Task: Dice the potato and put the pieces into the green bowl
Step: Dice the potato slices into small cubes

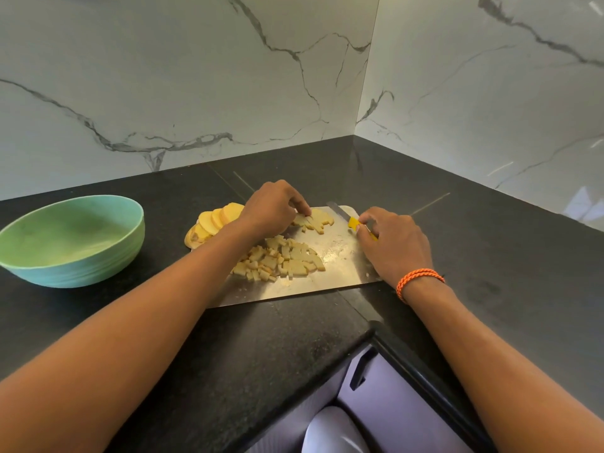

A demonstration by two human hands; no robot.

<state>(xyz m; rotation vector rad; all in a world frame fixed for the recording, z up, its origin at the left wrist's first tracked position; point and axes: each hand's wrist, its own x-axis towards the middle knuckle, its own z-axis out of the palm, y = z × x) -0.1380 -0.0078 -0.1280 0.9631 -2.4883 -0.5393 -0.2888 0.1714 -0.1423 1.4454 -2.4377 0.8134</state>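
A steel cutting board (340,256) lies on the black counter. A pile of diced potato pieces (281,259) sits at its middle. Partly cut potato strips (318,220) lie at the board's far edge, and my left hand (271,207) presses its fingertips on them. Round potato slices (212,223) lean in a row off the board's left end. My right hand (392,243) grips the yellow handle of a knife (354,223), whose blade points away to the far left. The green bowl (72,240) stands on the counter to the left, with nothing visible inside.
Marble-patterned walls close the counter at the back and right, meeting in a corner (354,135). The counter's front edge (385,335) turns inward near my body, with a cabinet handle (359,371) below it.
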